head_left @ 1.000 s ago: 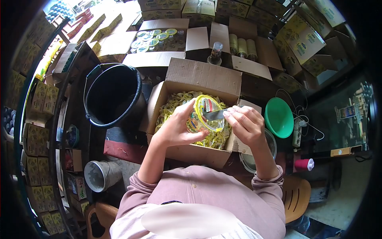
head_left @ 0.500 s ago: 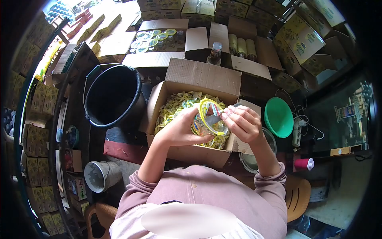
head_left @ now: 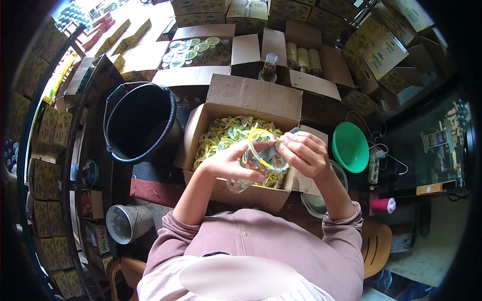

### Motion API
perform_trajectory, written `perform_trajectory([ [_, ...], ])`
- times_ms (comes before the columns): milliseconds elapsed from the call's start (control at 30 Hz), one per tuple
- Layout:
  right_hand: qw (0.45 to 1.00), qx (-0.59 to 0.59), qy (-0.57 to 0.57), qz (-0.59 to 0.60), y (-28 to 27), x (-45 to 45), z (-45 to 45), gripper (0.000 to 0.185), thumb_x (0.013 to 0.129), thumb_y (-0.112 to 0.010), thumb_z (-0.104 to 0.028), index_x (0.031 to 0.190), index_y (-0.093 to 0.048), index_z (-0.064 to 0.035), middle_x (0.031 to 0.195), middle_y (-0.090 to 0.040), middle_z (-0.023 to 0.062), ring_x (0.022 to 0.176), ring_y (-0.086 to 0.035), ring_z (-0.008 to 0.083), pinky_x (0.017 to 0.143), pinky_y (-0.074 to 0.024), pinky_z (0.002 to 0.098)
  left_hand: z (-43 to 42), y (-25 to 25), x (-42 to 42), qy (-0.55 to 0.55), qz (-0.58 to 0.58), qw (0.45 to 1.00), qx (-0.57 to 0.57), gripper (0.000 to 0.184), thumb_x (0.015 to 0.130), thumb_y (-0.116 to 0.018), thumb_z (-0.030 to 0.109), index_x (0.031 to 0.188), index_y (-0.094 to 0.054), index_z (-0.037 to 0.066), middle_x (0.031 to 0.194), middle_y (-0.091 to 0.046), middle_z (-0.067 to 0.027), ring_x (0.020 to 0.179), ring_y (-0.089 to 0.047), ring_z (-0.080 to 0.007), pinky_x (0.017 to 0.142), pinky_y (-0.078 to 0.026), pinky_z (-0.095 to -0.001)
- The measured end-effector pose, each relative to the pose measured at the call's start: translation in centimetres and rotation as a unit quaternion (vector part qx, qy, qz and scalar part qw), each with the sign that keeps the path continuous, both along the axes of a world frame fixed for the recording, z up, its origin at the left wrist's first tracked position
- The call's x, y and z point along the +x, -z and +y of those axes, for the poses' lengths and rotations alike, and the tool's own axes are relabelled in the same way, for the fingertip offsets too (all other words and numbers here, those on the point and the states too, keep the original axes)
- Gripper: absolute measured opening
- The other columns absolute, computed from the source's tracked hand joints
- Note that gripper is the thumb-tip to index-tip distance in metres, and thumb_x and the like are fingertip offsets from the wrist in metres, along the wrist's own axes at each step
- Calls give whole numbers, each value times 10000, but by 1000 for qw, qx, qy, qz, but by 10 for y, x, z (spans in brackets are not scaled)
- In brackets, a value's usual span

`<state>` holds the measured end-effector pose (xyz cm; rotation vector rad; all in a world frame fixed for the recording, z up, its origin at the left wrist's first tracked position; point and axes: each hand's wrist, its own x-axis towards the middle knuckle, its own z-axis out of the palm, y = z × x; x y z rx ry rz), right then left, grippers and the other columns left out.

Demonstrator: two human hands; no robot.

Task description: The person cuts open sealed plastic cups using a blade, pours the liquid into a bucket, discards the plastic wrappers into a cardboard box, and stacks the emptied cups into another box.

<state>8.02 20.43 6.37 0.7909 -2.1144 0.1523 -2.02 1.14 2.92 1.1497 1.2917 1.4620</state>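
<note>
My left hand [head_left: 232, 163] is wrapped round a clear plastic cup [head_left: 262, 159] with a yellow rim, tilted above the open carton [head_left: 257, 100]. My right hand [head_left: 306, 153] is closed at the cup's upper right edge, fingertips pinched together. A dark grey end, like a knife handle [head_left: 295, 130], sticks out behind its fingers; the blade is hard to make out now. Yellow-and-clear plastic scraps [head_left: 213, 143] fill the carton beneath both hands. More clear plastic [head_left: 239, 185] shows below my left hand.
A black bucket [head_left: 173, 108] stands left of the carton, a grey pail [head_left: 128, 224] lower down. At right are a green basin [head_left: 350, 147], a power strip [head_left: 373, 168] and a red spool [head_left: 382, 205]. Behind, one carton [head_left: 193, 72] holds lidded cups, another yellow-wrapped rolls [head_left: 303, 60].
The cup has turned in my left hand, and its yellow rim stands more upright. The grey blade seen across the rim earlier no longer shows clearly. Clear plastic now shows below my left hand.
</note>
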Motion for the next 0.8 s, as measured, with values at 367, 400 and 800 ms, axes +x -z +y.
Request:
perform_trajectory([
  [367,997,8,71,-25,0,-3,7,211,629,-650,-39,837,-625,-14,777,-613,76,742,-619,198,659,-515,308,8,-2,-3,-166,176,966,84,691,673,-675,204,1236,-341,-15,1100,-509,-144,993,-505,-220,871,-405,-329],
  [400,996,15,78,-29,0,-3,7,236,636,-649,-41,869,-625,-13,783,-614,78,743,-619,196,667,-515,307,7,0,-4,-175,215,958,75,680,678,-657,191,1238,-334,-19,1091,-514,-158,981,-517,-232,868,-410,-333],
  [800,994,-54,92,-25,13,-2,10,571,668,-589,62,1224,-462,37,649,-552,67,577,-548,180,583,-487,300,14,4,14,-313,282,907,11,651,611,-764,202,1126,-429,-12,997,-574,-131,858,-588,-271,697,-483,-329],
])
